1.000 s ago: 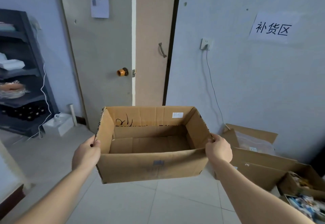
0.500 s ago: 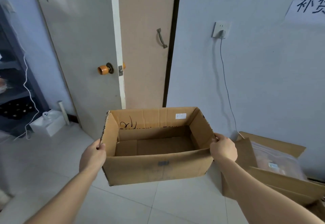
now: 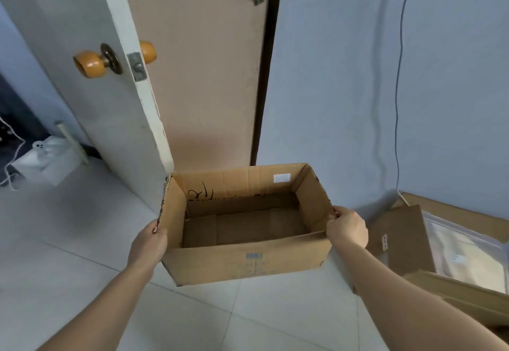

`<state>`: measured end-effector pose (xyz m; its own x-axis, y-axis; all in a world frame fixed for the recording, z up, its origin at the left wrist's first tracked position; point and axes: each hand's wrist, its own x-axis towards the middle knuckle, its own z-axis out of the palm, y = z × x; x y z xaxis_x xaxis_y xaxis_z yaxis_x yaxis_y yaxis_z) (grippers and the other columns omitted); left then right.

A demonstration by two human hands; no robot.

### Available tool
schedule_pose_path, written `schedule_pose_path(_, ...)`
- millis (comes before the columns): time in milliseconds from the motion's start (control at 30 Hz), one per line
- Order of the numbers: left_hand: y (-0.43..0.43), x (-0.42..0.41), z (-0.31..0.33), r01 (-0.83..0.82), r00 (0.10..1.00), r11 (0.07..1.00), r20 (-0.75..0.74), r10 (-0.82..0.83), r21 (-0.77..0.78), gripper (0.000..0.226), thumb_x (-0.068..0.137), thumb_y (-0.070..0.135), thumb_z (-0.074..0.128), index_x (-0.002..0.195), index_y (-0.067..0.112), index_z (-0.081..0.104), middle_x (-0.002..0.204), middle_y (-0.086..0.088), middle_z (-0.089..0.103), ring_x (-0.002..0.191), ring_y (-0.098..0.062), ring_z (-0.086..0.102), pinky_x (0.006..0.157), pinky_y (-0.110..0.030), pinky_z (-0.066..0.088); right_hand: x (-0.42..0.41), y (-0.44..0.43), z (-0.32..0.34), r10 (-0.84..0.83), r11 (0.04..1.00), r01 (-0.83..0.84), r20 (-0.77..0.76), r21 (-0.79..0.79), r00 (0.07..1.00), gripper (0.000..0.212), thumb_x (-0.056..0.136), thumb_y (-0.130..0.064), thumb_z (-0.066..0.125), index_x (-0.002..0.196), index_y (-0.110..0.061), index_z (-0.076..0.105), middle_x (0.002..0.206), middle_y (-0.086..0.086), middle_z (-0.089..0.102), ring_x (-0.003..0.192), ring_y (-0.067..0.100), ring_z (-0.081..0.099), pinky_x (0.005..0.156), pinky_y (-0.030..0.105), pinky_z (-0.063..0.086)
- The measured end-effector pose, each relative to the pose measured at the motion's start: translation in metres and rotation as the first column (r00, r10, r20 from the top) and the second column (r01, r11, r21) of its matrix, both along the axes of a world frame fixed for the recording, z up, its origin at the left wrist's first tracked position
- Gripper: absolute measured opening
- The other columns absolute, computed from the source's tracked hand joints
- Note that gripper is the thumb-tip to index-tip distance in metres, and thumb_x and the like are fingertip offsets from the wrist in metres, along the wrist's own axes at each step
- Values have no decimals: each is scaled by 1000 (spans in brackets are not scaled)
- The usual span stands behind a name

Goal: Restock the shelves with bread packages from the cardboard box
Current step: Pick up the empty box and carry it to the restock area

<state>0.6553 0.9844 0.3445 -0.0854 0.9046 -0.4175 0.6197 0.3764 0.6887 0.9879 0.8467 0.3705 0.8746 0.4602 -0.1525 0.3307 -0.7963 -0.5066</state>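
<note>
Above the tiled floor, the cardboard box hung level between both hands. The left hand and right hand each had a closed grip pinching the top rim of a short wall, probably for balance. It looked empty inside. Its far left corner sat near the door edge, another carton lay just to the right, and open floor remained on the left.

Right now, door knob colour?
Orange-amber knob with a dark metal collar; the head view, the only one, shows it clearly.
</note>
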Motion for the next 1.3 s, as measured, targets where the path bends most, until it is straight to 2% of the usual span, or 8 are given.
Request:
schedule_pose_path(200, 36, 43, -58, -25, 999, 993, -23, 22, -120, 49, 96, 21, 44, 144, 16, 38, 139, -12, 48, 120, -35, 49, 99, -50, 47, 48, 45, -73, 24, 998, -27, -38, -61, 999, 32, 95, -13, 48, 117, -23, 69, 110, 9, 64, 81, 23, 49, 66, 27, 36)
schedule_pose_path(333, 49, 74, -107, -74, 997, 981, -39, 68, -182, 51, 94, 15, 44, 145, 16, 37, 138, -13, 48, 118, -36, 50, 97, -48, 48, 81, 69, -126, 70, 994, -79, -119, -72, 990, 39, 93, -6, 49, 124, -24, 65, 112, 8, 64, 86, 23, 59, 68, 30, 47)
schedule_pose_path(567, 66, 118, -214, -189, 981, 952, -85, 173, -239, 46, 90, 15, 44, 135, 14, 48, 110, -9, 50, 91, -30, 50, 79, -43, 53, 123, 109, -240, 109, 969, -146, -187, -198, 976, 49, 81, 2, 49, 118, -25, 66, 110, 4, 61, 84, 24, 62, 70, 37, 57)
schedule_pose_path(867, 84, 131, -385, -215, 973, 943, -144, 183, -254, 36, 88, 9, 46, 124, 9, 55, 77, 2, 47, 74, -24, 48, 83, -50, 51, 132, 143, -434, 124, 924, -204, -249, -325, 960, 52, 83, -1, 52, 127, -26, 60, 112, 2, 60, 102, 24, 59, 82, 40, 58)
schedule_pose_path(967, 91, 133, -435, -216, 972, 943, -144, 184, -254, 35, 86, 14, 50, 121, 12, 56, 81, -3, 52, 71, -22, 50, 81, -48, 51, 136, 149, -490, 150, 915, -239, -274, -326, 950, 50, 83, -1, 51, 126, -24, 61, 111, 3, 59, 102, 24, 57, 84, 38, 56)
schedule_pose_path(1133, 103, 132, -510, -162, 976, 924, -191, 100, -345, 45, 79, 28, 55, 123, 20, 54, 106, -12, 54, 88, -31, 56, 82, -46, 50, 140, 151, -558, 207, 877, -301, -271, -374, 940, 43, 84, -7, 51, 125, -20, 58, 110, 3, 56, 106, 23, 54, 82, 30, 51)
schedule_pose_path(1233, 106, 136, -533, -159, 981, 894, -166, 96, -419, 62, 69, 31, 58, 129, 20, 47, 108, -14, 51, 94, -33, 54, 83, -43, 45, 138, 155, -577, 198, 882, -306, -307, -358, 931, 48, 84, -9, 51, 131, -22, 53, 110, 3, 55, 104, 24, 54, 84, 35, 54)
schedule_pose_path(1300, 108, 141, -540, -178, 983, 872, -124, 136, -455, 67, 74, 22, 62, 137, 20, 36, 115, -15, 51, 99, -35, 53, 88, -45, 45, 137, 159, -579, 192, 867, -326, -352, -376, 916, 51, 87, -15, 53, 137, -21, 43, 118, 5, 53, 110, 26, 52, 88, 39, 53)
